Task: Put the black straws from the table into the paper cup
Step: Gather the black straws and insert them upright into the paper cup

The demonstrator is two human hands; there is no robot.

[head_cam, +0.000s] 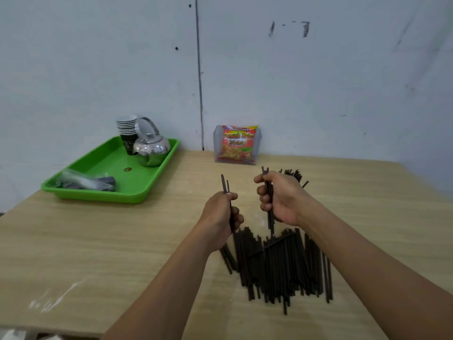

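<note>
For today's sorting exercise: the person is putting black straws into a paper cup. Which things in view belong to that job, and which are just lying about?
Belongs to the job:
- black straws on the table
- straws gripped in the left hand
- straws gripped in the right hand
- stack of paper cups

Just lying about:
- green tray
- metal kettle
- plastic bag
- snack packet

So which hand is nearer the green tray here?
Left. The left hand holds straws just right of the green tray, across bare table; the right hand grips its bundle farther right, beyond the left.
</note>
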